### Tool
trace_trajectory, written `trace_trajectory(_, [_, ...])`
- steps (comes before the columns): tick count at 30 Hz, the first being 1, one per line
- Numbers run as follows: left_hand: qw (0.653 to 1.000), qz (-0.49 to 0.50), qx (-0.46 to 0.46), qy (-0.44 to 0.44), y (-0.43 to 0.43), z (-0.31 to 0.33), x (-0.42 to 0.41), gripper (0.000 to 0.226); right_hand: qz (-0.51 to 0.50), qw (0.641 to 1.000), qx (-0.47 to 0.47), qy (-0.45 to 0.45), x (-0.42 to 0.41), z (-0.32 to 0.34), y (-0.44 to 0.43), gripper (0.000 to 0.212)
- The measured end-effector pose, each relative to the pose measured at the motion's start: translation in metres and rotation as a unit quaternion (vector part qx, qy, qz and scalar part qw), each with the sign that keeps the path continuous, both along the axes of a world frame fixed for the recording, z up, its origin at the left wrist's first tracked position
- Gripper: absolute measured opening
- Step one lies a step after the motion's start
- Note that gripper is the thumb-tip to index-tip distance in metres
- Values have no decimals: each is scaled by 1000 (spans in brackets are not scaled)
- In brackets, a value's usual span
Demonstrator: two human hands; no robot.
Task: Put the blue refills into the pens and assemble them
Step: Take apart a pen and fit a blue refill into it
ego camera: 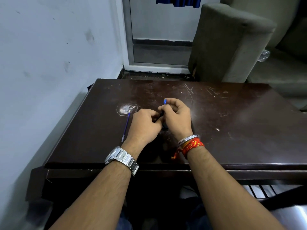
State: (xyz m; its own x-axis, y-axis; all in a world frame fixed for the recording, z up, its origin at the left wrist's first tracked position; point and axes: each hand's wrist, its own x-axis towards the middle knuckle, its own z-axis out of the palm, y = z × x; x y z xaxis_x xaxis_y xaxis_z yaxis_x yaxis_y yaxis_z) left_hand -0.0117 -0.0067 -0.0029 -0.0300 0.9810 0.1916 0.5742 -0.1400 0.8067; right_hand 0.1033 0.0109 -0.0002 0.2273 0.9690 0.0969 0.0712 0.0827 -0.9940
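Both closed on one dark pen (pixel 162 113) above the table (pixel 232 113): left hand (pixel 146 124) pinching the near end, right hand (pixel 177 116) gripping the blue-tipped end; spare refill (pixel 125 127) lying left; could jam if skewed.

Home room: sofa (pixel 232 42), worn table (pixel 216 113)
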Motion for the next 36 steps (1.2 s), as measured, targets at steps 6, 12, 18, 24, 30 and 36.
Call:
trace_trajectory(6, [1000,-8,5,9,2,-1,-1,26,-19,999,23,-29,-1,-2,-3,27])
trace_trajectory(12, [1000,-7,11,0,0,0,2,22,-4,1000,16,22,-1,-2,-2,31])
trace_trajectory(18, [1000,-3,21,3,1,-1,1,21,-13,999,40,13,2,-1,-3,33])
trace_trajectory(24, [1000,-10,5,-17,-1,-1,3,14,11,998,9,69,4,1,-1,23])
trace_trajectory(30, [1000,-23,3,-4,-1,-1,2,22,0,999,36,36,5,4,-6,38])
trace_trajectory(36, [999,-42,2,-21,1,-1,2,24,36,996,27,78,5,6,-6,35])
